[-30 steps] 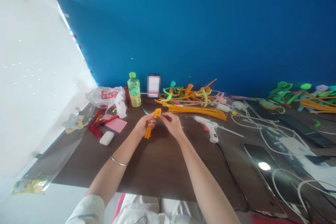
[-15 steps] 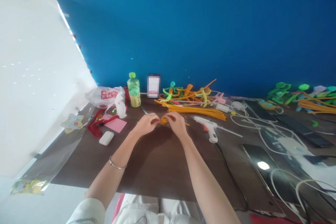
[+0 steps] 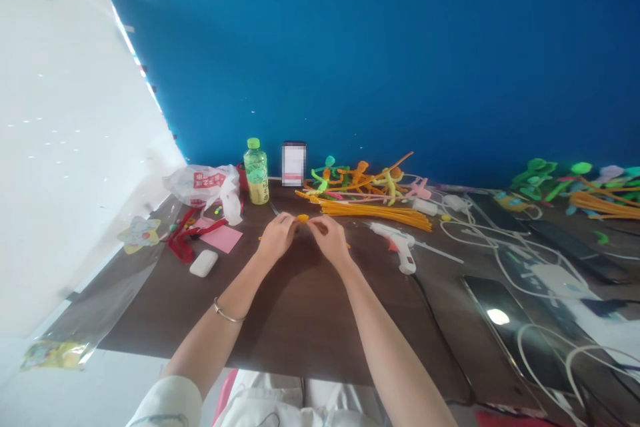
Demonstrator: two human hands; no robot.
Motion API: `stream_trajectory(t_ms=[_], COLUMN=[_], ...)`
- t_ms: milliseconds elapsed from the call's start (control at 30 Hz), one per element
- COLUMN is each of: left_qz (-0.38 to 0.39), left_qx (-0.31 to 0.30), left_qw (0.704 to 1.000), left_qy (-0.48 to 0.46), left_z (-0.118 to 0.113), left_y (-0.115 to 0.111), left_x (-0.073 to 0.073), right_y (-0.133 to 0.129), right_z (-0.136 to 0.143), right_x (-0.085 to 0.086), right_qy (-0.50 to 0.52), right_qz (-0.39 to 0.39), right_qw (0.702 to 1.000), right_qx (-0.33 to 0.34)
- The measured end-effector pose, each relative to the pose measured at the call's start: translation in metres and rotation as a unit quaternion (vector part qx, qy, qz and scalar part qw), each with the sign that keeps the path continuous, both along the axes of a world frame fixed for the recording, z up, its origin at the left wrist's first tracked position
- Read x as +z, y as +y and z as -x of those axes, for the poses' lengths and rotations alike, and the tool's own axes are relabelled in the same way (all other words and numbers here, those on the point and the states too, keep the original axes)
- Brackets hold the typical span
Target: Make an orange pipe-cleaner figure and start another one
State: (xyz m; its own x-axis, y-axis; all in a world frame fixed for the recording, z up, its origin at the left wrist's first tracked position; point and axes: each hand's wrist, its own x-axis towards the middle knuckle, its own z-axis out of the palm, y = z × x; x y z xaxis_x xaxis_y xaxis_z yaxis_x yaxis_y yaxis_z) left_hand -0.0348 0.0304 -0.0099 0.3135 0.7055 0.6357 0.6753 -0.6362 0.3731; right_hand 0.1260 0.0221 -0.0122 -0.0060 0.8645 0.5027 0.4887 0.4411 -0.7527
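Observation:
Between my hands, over the middle of the dark table, is a small twisted piece of orange pipe cleaner (image 3: 303, 218). My left hand (image 3: 280, 235) pinches it from the left, and my right hand (image 3: 327, 237) has its fingers closed on it from the right. Short orange ends poke out beside both hands; most of the piece is hidden by the fingers. Just beyond my right hand lies a bundle of straight orange pipe cleaners (image 3: 375, 213). A white glue gun (image 3: 400, 243) with an orange trigger rests on its side to the right.
Bent pipe-cleaner figures (image 3: 361, 177) lie along the blue wall. A green-capped bottle (image 3: 257, 173) and a propped phone (image 3: 294, 164) stand behind my hands. To the left are a plastic bag (image 3: 205, 185), pink paper (image 3: 225, 238) and a white case (image 3: 203, 263). Cables and a tablet (image 3: 515, 327) fill the right.
My hands have drawn slightly closer together and turned inward around the orange piece, and less of it shows now. The things on the table stay where they were.

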Motion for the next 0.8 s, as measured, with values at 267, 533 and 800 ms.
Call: stream_trajectory(t_ms=[267, 533, 800], left_qz=[0.104, 0.325, 0.461], left_qx=[0.06, 0.032, -0.14], left_qw=[0.972, 0.797, 0.576], left_qy=[-0.203, -0.508, -0.661], left_z=[-0.007, -0.013, -0.009], left_y=[-0.002, 0.003, 0.007], left_x=[0.004, 0.0, 0.004], right_y=[-0.002, -0.003, -0.002], right_z=[0.006, 0.007, 0.008], right_x=[0.001, 0.001, 0.002], right_qy=[-0.005, 0.006, 0.025], right_qz=[0.008, -0.009, -0.004], right_qw=[1.0, 1.0, 1.0], right_qx=[0.006, 0.011, 0.007])
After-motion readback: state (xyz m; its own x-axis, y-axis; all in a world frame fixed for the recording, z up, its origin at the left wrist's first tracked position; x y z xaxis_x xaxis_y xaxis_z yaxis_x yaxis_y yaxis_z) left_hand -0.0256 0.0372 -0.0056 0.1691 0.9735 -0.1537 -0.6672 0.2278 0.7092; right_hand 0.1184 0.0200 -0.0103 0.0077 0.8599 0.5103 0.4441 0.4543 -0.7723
